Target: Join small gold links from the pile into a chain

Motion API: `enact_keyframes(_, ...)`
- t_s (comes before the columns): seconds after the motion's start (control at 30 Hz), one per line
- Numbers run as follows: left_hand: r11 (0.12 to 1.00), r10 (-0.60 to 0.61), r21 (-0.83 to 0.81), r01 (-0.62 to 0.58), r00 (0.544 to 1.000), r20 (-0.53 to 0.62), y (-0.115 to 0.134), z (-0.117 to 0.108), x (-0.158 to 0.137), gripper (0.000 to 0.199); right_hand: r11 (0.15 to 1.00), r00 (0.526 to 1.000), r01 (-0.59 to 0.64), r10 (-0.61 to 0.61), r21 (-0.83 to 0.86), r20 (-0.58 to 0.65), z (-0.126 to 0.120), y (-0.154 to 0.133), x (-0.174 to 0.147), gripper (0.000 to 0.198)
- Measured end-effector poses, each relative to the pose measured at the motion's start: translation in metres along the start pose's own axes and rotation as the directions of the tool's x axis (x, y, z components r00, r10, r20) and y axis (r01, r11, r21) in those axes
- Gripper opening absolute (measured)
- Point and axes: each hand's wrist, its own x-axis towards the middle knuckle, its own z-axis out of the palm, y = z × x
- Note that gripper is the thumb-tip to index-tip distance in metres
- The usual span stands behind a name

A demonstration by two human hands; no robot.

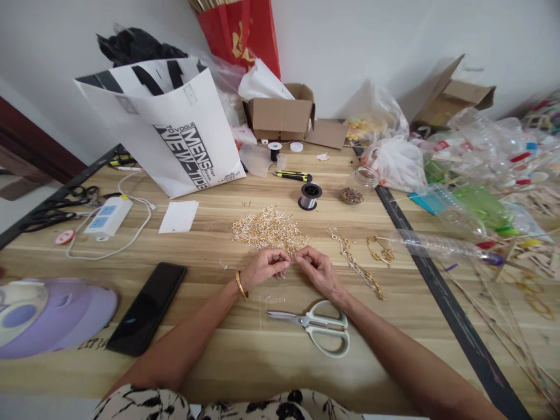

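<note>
My left hand [268,265] and my right hand [315,267] meet at the near edge of a pile of small gold and clear beads [266,228]. Each hand is closed in a pinch, fingertips almost touching. What lies between the fingers is too small to make out. Just below them, scissors [328,326] with pale handles rest on the table, blades pointing left. A short beaded strand [275,298] lies left of the blades. To the right of my right hand are a gold and clear beaded chain [361,269] and a gold chain loop [380,251].
A black phone [147,308] lies left of my left forearm. Beyond the pile are a wire spool [310,197], a yellow-black utility knife [292,175] and a jar of beads [353,189]. A white paper bag [175,128] stands back left; plastic bottles [485,151] crowd the right.
</note>
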Motion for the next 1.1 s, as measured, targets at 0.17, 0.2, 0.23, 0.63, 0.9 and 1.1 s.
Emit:
enact_keyframes(0.17, 1.0, 0.014, -0.028, -0.014, 0.999, 0.031, 0.0, -0.002, 0.0, 0.026, 0.999, 0.999, -0.044, 0.045, -0.026, 0.022, -0.002, -0.002, 0.002, 0.028)
enact_keyframes(0.2, 0.999, 0.012, -0.039, -0.011, 0.999, 0.035, 0.0, -0.002, 0.0, 0.026, 0.998, 0.998, -0.052, 0.053, -0.043, 0.028, -0.003, -0.003, 0.003, 0.028)
enact_keyframes(0.23, 0.999, 0.007, -0.052, -0.005, 0.999, 0.036, 0.0, -0.003, 0.0, 0.027, 0.996, 0.998, -0.057, 0.059, -0.066, 0.035, -0.005, -0.004, 0.004, 0.028)
enact_keyframes(0.63, 0.982, 0.004, -0.189, 0.011, 0.997, 0.081, -0.006, -0.009, 0.002, 0.028, 0.541, 0.982, 0.188, -0.103, -0.819, 0.157, -0.046, -0.058, -0.038, 0.04)
enact_keyframes(0.9, 0.985, -0.039, -0.162, 0.049, 0.997, 0.068, 0.002, -0.008, -0.001, 0.026, 0.505, 0.879, 0.386, 0.053, -0.772, 0.475, -0.03, -0.065, -0.097, 0.037)
enact_keyframes(1.1, 0.988, -0.039, -0.149, 0.049, 0.997, 0.063, 0.001, -0.007, -0.001, 0.027, 0.475, 0.883, 0.326, 0.157, -0.817, 0.443, -0.017, -0.064, -0.105, 0.053)
